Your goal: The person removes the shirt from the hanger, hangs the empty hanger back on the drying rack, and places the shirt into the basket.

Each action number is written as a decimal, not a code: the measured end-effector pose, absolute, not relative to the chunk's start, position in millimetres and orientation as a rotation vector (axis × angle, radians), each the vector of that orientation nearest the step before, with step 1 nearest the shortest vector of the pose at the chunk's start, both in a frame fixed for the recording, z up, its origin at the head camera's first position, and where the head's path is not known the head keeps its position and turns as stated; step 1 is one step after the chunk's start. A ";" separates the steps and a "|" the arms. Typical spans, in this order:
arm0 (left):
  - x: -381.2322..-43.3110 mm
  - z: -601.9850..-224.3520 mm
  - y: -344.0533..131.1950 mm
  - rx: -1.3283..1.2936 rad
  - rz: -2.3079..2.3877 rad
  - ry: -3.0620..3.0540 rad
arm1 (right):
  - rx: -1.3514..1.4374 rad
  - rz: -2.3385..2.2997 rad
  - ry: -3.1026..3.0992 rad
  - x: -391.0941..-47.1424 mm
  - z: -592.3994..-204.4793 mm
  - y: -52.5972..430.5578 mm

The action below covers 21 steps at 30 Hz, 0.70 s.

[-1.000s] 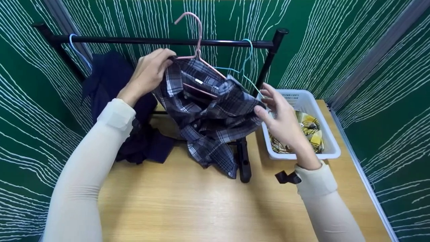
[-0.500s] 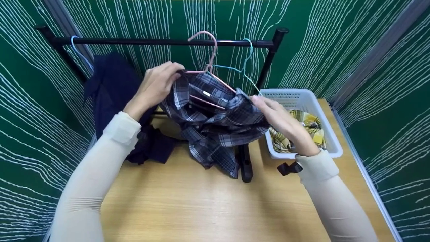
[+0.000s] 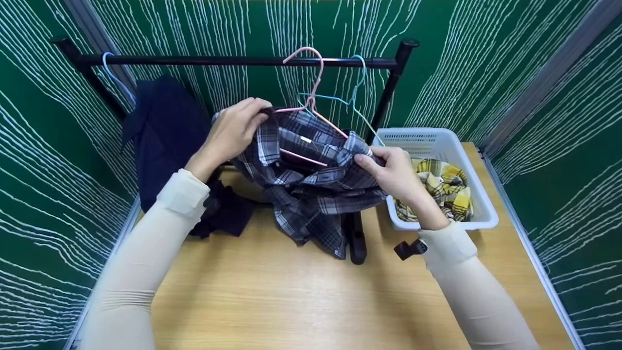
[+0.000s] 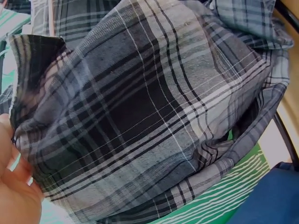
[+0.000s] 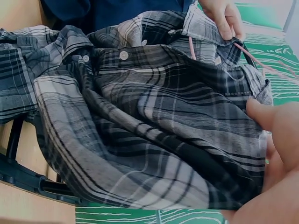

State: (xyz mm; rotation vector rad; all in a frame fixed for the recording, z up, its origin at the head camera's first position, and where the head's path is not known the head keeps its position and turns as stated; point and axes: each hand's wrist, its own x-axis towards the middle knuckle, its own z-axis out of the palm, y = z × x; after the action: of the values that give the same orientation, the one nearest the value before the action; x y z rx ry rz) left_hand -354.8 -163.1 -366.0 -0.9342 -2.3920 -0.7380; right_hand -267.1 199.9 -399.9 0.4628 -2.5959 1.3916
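A grey and black plaid shirt (image 3: 335, 187) is draped over a pink hanger (image 3: 318, 80) in front of the rack. My left hand (image 3: 235, 129) pinches the shirt at the collar side, close to the hanger's left arm. On the other side my right hand (image 3: 396, 172) pinches the shirt near its collar, thumb on the front. In the right wrist view the buttoned front of the shirt (image 5: 154, 107) sags in folds. Shirt cloth (image 4: 140, 102) fills most of the left wrist view. The pink hook overlaps the black rail (image 3: 204, 60) in the head view.
A turquoise hanger (image 3: 357, 87) hangs at the rail's right end. Dark navy clothing (image 3: 165, 136) hangs at the left from a blue hanger (image 3: 114, 75). A white basket (image 3: 486, 214) holds a yellow plaid garment (image 3: 449, 189) on the wooden table (image 3: 272, 296).
The shirt and pink hanger have moved right and down, together with my left hand. My right hand has gone from spread fingers beside the shirt to pinching it near the collar.
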 end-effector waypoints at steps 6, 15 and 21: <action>-359.3 -374.3 -174.1 -0.949 -0.845 -2.455 | 0.487 1.365 -2.443 -267.1 -406.1 198.3; -362.6 -383.3 -205.5 -0.960 -0.881 -2.562 | 0.577 1.258 -2.351 -270.0 -412.5 202.3; -363.6 -393.4 -204.2 -0.967 -0.997 -2.527 | 0.691 1.191 -2.301 -271.3 -417.0 202.1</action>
State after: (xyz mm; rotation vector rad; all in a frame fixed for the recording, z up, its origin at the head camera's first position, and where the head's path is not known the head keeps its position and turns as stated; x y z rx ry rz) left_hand -363.6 -204.2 -393.4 -0.9672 -2.5267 -0.9966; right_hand -271.3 202.1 -417.0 0.6914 -2.3011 1.1915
